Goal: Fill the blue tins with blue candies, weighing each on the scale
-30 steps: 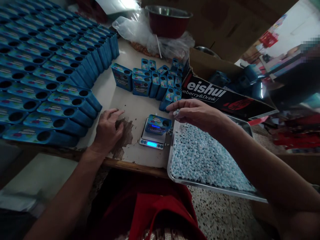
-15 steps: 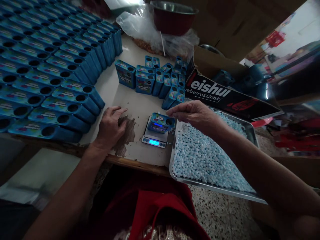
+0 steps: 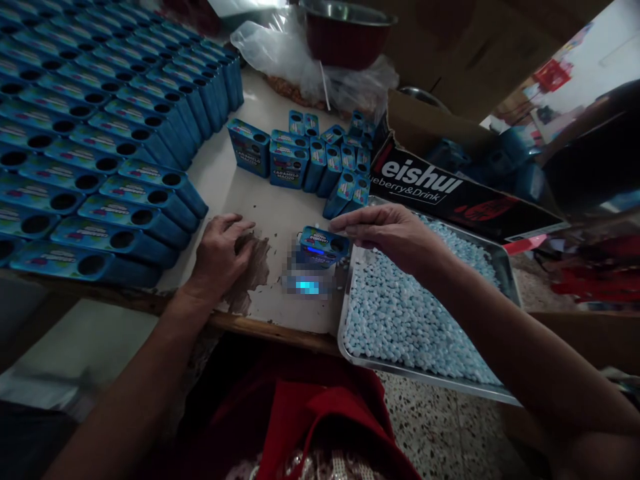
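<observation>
A small blue tin (image 3: 320, 245) lies on a little digital scale (image 3: 306, 281) with a lit blue display. My right hand (image 3: 390, 233) hovers just right of the tin, fingers pinched together above its round hole; whether candies are between them is hidden. My left hand (image 3: 220, 257) rests flat on the table (image 3: 260, 200), fingers slightly curled, left of the scale and holding nothing. A metal tray (image 3: 425, 377) full of pale blue candies (image 3: 400, 313) sits under my right forearm.
Rows of several blue tins (image 3: 100, 133) lie stacked at the left. More tins (image 3: 310, 157) stand upright behind the scale. A cardboard box (image 3: 450, 187) holds further tins at the right. A plastic bag (image 3: 300, 60) and a red bowl (image 3: 345, 33) sit at the back.
My right hand has dropped slightly and its fingertips have come closer over the tin on the scale. My left hand has curled its fingers a little and stayed in place.
</observation>
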The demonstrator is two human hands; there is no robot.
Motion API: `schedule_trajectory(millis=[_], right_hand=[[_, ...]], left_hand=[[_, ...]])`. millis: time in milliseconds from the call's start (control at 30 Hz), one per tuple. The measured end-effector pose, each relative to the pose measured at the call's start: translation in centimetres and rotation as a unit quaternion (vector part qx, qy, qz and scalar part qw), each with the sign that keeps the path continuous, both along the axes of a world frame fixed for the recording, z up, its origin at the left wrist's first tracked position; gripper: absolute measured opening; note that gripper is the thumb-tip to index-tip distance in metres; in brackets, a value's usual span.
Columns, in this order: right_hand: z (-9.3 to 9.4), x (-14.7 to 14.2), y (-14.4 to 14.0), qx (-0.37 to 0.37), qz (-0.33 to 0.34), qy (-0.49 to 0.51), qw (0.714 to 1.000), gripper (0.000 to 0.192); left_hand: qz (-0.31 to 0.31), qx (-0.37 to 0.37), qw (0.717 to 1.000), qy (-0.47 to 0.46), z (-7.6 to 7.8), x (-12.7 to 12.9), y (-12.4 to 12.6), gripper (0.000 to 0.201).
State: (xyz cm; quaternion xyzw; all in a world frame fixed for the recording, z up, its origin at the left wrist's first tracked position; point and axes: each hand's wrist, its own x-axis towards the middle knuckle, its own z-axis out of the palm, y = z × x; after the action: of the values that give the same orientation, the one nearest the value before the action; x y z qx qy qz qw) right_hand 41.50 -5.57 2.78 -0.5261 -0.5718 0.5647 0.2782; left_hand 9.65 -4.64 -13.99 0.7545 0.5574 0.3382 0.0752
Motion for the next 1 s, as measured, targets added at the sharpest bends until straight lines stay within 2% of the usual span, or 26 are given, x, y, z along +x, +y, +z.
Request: schedule_trajectory(millis=[133, 233, 367, 467, 533, 633, 767, 900, 1000], right_hand=[[0.0, 0.1, -0.3, -0.046, -0.007, 0.037, 0.998, 0.025], [0.2, 0.6, -0.3, -0.033, -0.046, 0.076, 0.995, 0.023], [-0.9, 3.0, -0.4, -0.013, -0.178, 0.168, 0.969, 0.023], [-3.2, 5.5, -1.3, -0.047, -0.296, 0.202, 0.932, 0.014], [-4.8, 6.8, -2.4, -0.085, -0.331, 0.203, 0.917, 0.015], [-6.6, 7.3, -3.9, -0.116, -0.305, 0.230, 0.917, 0.021], [-7.4, 6.5, -4.7, -0.079, -0.278, 0.282, 0.915, 0.021], [-7.6, 6.9, -4.7, -0.022, -0.266, 0.272, 0.925, 0.023], [-7.8, 7.7, -4.7, -0.013, -0.283, 0.277, 0.918, 0.024]], left_hand=[[-0.002, 0.004, 1.000, 0.009, 0.0, 0.0, 0.1, 0.035], [-0.001, -0.002, 1.000, 0.008, 0.1, 0.0, 0.1, 0.034], [0.000, 0.012, 1.000, -0.003, 0.3, 0.0, 0.0, 0.033], [0.007, 0.039, 0.999, -0.008, 0.4, 0.1, -0.1, 0.030], [0.012, 0.047, 0.999, -0.013, 0.5, 0.2, 0.0, 0.028], [0.019, 0.056, 0.998, -0.018, 0.6, 0.4, 0.1, 0.024], [0.033, 0.084, 0.996, -0.026, 1.3, 0.7, 0.0, 0.024], [0.026, 0.115, 0.993, -0.014, 3.6, 1.8, -0.7, 0.030], [-0.026, 0.145, 0.989, -0.001, 6.1, 3.5, -0.8, 0.037]])
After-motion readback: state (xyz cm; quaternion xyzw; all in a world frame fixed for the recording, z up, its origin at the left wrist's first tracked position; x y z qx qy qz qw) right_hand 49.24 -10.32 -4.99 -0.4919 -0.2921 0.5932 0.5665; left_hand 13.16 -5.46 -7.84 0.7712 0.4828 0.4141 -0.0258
